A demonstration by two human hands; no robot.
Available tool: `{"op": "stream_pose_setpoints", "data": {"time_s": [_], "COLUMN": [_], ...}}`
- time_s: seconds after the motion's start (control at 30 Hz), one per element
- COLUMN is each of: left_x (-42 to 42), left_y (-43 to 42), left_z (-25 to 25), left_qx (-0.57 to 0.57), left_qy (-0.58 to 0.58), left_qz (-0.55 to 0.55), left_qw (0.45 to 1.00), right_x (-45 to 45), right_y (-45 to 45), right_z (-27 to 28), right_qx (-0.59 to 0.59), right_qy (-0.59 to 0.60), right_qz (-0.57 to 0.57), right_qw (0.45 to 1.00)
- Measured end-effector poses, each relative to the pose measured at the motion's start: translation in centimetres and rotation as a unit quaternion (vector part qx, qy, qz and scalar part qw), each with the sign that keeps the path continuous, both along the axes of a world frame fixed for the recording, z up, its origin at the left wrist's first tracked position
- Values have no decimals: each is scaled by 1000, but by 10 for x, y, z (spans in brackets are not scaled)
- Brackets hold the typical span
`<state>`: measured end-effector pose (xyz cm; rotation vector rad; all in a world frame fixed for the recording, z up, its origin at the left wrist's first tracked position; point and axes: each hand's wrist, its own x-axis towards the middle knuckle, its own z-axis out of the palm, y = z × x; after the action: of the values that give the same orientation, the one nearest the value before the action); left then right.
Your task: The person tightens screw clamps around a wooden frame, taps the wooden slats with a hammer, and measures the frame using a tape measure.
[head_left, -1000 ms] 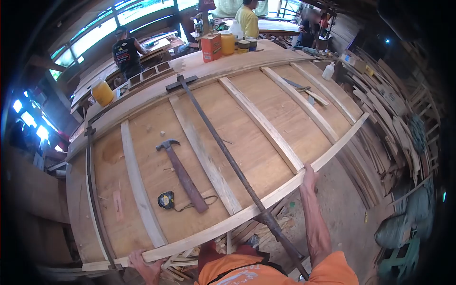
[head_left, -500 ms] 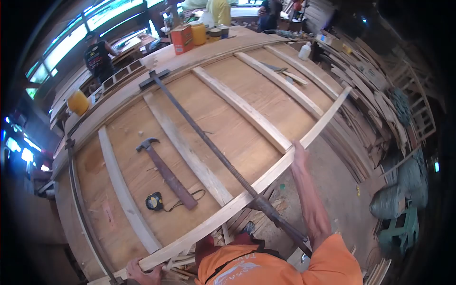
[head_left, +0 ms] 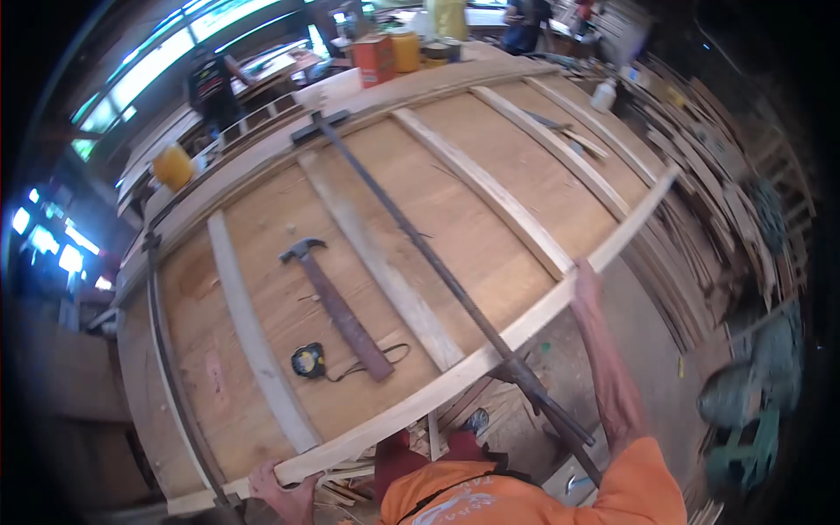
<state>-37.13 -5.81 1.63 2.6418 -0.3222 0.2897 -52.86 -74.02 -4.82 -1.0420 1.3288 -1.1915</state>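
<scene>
Yellow plastic shows in a jug (head_left: 173,168) at far left, beyond the ladder-like wooden frame (head_left: 486,194), which lies on a plywood panel (head_left: 276,271) mid-view. Below the jug, a dark bar clamp (head_left: 171,367) spans the frame's left end, reaching the pale near rail (head_left: 394,420). Just right of its foot, the left hand (head_left: 282,495) grips that rail: fingers bent over the top, thumb apart on the near side. Between two crosspieces (head_left: 258,341) lie a tape measure (head_left: 308,360), its strap trailing right, and a brown-handled claw hammer (head_left: 346,324), head toward the far edge. An orange-red box (head_left: 374,60) stands beyond that edge. A second bar clamp (head_left: 534,385) slants across the frame and out past the near rail. Farther right, the right hand (head_left: 586,284) has its fingers closed over the rail at a crosspiece's end; where its thumb sits, I cannot tell. A white squeeze bottle (head_left: 604,95) sits near the far right corner, with piled timber strips (head_left: 700,201) farther right and a green plastic stool (head_left: 744,459) at lower right.
</scene>
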Motion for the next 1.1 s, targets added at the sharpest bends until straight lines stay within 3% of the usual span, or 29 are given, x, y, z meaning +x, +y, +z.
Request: {"op": "stream_pose_setpoints", "data": {"time_s": [0.1,0.2,0.27,0.33,0.57,0.67,0.73,0.77,0.83,0.9,0.97,1.03,1.1], "left_x": [5,6,5,10,21,29,36,36,37,33,39,35,25], "left_y": [0,-2,5,-1,9,18,23,12,7,10,26,27,23], "left_z": [4,9,3,5,13,-3,-18,-11,3,5,-28,-3,10], "left_qx": [21,15,20,9,40,94,65,41,-41,-8,-109,-54,-48], "left_qy": [5,-25,-35,-60,-72,-11,-79,-17,-55,-42,-92,-3,-39], "left_qz": [-32,-47,-55,-58,-71,-26,-44,-18,-69,-48,-59,-58,-54], "left_qw": [999,998,998,996,994,995,994,999,995,998,988,997,997], "right_x": [1,13,6,6,29,31,17,5,2,-3,15,33,30], "right_y": [-9,25,12,-15,-5,-18,-25,-57,-37,-36,-34,-23,-17], "right_z": [2,55,48,14,30,11,-5,-50,-36,-35,-32,-25,-17], "right_qx": [27,69,40,11,18,15,-68,-77,-105,-117,-95,-68,-53], "right_qy": [59,60,133,89,107,125,228,261,307,288,237,207,201], "right_qz": [-9,18,40,14,-43,-33,1,-15,82,164,215,233,240], "right_qw": [998,996,989,996,993,992,971,962,942,936,943,948,948]}}
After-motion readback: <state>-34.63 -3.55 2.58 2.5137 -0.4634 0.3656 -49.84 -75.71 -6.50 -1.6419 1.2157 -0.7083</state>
